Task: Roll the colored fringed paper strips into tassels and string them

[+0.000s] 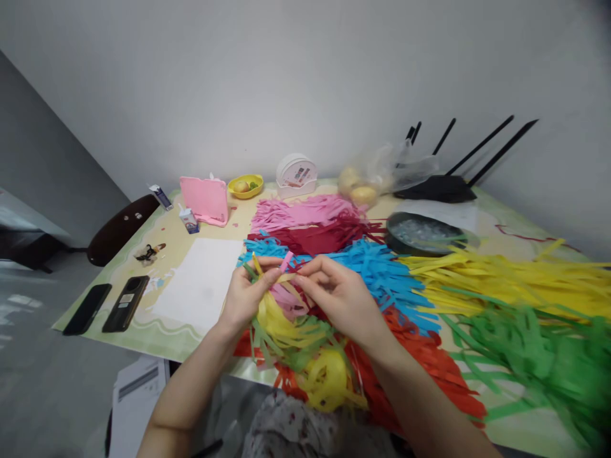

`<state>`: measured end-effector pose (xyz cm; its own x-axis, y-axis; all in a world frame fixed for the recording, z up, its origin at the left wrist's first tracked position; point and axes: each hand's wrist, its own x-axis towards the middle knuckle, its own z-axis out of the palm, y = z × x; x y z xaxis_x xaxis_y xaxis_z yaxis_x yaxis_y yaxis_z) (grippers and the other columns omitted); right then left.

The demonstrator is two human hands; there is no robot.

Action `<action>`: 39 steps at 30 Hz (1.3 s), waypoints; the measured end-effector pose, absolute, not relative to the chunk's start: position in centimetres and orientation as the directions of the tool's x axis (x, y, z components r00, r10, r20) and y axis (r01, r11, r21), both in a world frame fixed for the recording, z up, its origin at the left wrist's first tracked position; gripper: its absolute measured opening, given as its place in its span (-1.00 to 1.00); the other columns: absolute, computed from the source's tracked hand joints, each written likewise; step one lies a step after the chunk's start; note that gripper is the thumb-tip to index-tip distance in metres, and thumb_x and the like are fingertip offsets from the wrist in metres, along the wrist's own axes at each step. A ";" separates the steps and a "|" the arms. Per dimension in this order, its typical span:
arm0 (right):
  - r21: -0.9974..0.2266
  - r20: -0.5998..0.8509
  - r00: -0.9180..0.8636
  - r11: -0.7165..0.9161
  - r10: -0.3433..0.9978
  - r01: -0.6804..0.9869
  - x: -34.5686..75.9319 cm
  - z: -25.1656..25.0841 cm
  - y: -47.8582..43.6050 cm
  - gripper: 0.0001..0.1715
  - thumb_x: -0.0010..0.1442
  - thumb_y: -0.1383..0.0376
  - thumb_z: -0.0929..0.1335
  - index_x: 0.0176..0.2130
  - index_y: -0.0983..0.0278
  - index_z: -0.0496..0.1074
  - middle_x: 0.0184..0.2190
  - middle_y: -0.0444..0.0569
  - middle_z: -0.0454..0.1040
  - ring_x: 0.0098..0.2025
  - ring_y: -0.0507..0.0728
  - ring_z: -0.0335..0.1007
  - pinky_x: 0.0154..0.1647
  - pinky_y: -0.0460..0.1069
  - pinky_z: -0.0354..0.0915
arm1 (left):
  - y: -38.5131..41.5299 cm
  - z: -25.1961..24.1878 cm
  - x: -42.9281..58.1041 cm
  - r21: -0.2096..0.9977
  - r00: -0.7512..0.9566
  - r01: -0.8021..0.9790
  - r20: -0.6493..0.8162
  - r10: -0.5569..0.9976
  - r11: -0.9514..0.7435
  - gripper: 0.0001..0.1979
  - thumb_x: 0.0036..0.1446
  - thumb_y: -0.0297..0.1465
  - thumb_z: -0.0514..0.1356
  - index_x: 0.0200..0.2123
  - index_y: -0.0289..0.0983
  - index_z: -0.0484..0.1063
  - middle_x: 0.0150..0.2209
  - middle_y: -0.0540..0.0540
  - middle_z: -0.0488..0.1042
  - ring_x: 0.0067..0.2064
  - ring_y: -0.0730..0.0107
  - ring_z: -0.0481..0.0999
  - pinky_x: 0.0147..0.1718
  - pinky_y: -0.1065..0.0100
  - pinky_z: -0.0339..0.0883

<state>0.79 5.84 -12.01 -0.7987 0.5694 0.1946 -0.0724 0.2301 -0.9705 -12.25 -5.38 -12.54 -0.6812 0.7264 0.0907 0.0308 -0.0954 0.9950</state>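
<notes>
My left hand [248, 289] is closed on a bundle of coloured paper strips [277, 321], yellow, pink and green, hanging down over the table's front edge. A pink strip end and a yellow one poke up above its thumb. Just right of it, my right hand [337, 292] pinches a pale strip [286, 278] that runs across from the bundle. Under and behind my hands lie piles of pink strips [305, 211], dark red strips [315, 236], blue strips [386, 270] and red strips [420, 362].
Yellow strips [515, 277] and green strips [539, 350] cover the right side. Behind are a dark bowl [420, 234], a black router [436, 189], bagged fruit and a yellow dish [245, 186]. White paper [200, 280], a pink tablet case [205, 198] and two phones [125, 303] lie left.
</notes>
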 end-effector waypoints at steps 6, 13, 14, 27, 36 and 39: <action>-0.978 0.182 -0.811 0.185 0.556 -0.093 0.9 -11.6 5.6 -0.66 0.19 0.06 0.40 -0.37 0.27 0.36 -0.67 -0.24 0.29 -0.63 -0.04 0.13 -0.61 -0.13 0.03 | -5.5 -12.4 -12.1 0.987 -0.679 -0.075 0.055 0.732 -0.143 -0.68 -0.06 -0.22 0.42 -0.26 -0.28 0.60 -0.37 -0.05 0.59 -0.39 0.42 0.52 -0.33 0.43 0.39; -0.981 0.146 -0.845 0.186 0.514 -0.057 1.0 -11.7 5.5 -0.69 0.20 0.07 0.37 -0.37 0.26 0.36 -0.64 -0.21 0.33 -0.61 -0.03 0.15 -0.58 -0.12 0.02 | -5.6 -12.7 -12.2 0.974 -0.683 -0.124 0.054 0.729 -0.189 -0.64 -0.14 -0.19 0.47 -0.31 -0.30 0.59 -0.42 -0.03 0.57 -0.43 0.47 0.50 -0.37 0.46 0.37; -0.982 0.143 -0.848 0.183 0.511 -0.055 1.0 -11.7 5.5 -0.69 0.19 0.07 0.37 -0.36 0.26 0.36 -0.64 -0.21 0.34 -0.61 -0.02 0.15 -0.58 -0.11 0.02 | -5.6 -12.7 -12.3 0.972 -0.680 -0.137 0.048 0.732 -0.190 -0.63 -0.15 -0.18 0.47 -0.31 -0.30 0.59 -0.43 -0.02 0.56 -0.44 0.47 0.50 -0.38 0.46 0.36; -0.982 0.155 -0.840 0.174 0.519 -0.074 0.8 -11.6 5.1 -0.72 0.20 0.10 0.36 -0.36 0.26 0.36 -0.66 -0.25 0.28 -0.62 -0.04 0.14 -0.58 -0.12 0.02 | -5.6 -12.9 -12.6 0.980 -0.669 -0.092 0.068 0.740 -0.174 -0.61 -0.13 -0.14 0.45 -0.32 -0.29 0.55 -0.44 -0.01 0.53 -0.44 0.46 0.47 -0.39 0.43 0.33; -0.981 0.195 -0.855 0.115 0.481 -0.159 -0.1 -12.3 6.2 -0.74 0.14 0.12 0.41 -0.31 0.28 0.45 -0.59 -0.17 0.43 -0.59 0.01 0.31 -0.56 -0.10 0.22 | -6.3 -12.4 -11.9 0.859 -0.516 0.512 0.320 0.794 -0.014 -0.87 0.11 -0.33 0.30 -0.39 -0.28 0.55 -0.43 -0.01 0.57 -0.38 0.40 0.49 -0.32 0.40 0.31; -0.913 0.390 -0.599 0.211 0.699 -0.349 0.0 -12.1 6.3 -0.80 0.11 0.17 0.45 -0.40 0.24 0.46 -0.37 -0.07 0.53 -0.50 0.00 0.35 -0.55 -0.10 0.25 | -6.0 -12.9 -12.3 0.839 -0.508 0.544 0.305 0.806 0.026 -0.86 0.14 -0.32 0.28 -0.37 -0.27 0.56 -0.40 -0.03 0.58 -0.35 0.37 0.51 -0.30 0.39 0.33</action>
